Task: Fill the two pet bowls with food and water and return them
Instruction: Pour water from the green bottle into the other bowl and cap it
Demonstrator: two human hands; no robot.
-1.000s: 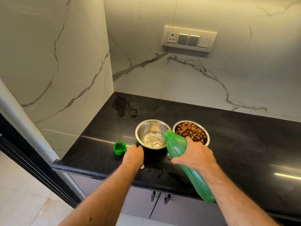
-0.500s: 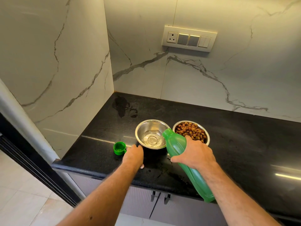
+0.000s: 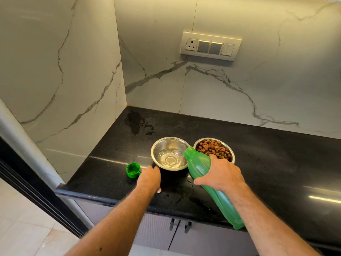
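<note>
Two steel pet bowls stand side by side on the black counter. The left bowl holds a shallow pool of water. Brown kibble fills the right bowl. My right hand grips a green plastic bottle, tilted with its open mouth over the left bowl's rim. My left hand rests against the dark base of the left bowl, fingers curled toward it. The bottle's green cap lies open side up just left of that hand.
Marble walls close the counter on the left and at the back, with a switch panel on the back wall. Wet patches mark the counter in the corner and near the front edge. Cabinet doors with handles sit below.
The bottle has tipped slightly further and the water in the left bowl has risen a little. My left hand has stayed where it was.
</note>
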